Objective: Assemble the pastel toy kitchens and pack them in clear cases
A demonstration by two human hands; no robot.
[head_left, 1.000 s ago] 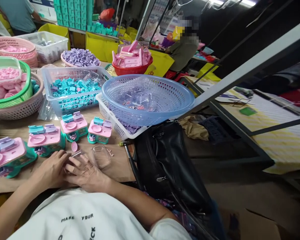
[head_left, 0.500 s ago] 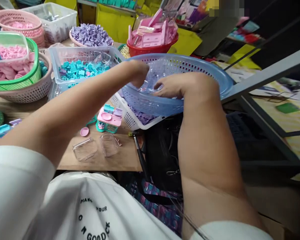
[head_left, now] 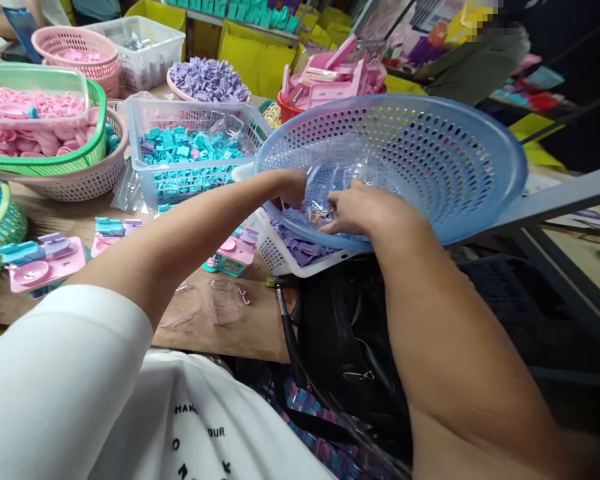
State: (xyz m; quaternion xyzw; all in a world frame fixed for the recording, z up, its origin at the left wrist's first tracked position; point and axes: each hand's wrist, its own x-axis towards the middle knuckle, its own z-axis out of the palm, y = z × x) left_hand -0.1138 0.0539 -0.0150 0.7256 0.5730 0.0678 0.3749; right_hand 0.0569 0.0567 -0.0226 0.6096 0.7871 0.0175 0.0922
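Inside a large blue perforated basket (head_left: 455,180), clear plastic parts (head_left: 325,193) lie in a heap at the near left. My right hand (head_left: 363,208) reaches over the near rim among them, its fingers spread apart and touching the clear pieces. My left hand (head_left: 291,189) is at the basket's left side with fingers curled downward; whatever is in them is hidden. Small pink, teal and purple toy kitchen units (head_left: 236,250) stand on the wooden table. Clear plastic frames (head_left: 226,301) lie near the table's front edge.
A white basket of purple parts (head_left: 303,250) sits beneath the blue one. To the left are a translucent basket of teal parts (head_left: 195,143) and a green basket of pink parts (head_left: 40,143). A hammer-like tool (head_left: 285,313) lies by a black bag (head_left: 350,333).
The blue basket now tilts more toward me, showing more of its inside. My right hand has gone deeper among the clear parts. The view has shifted, bringing more toy units into sight.
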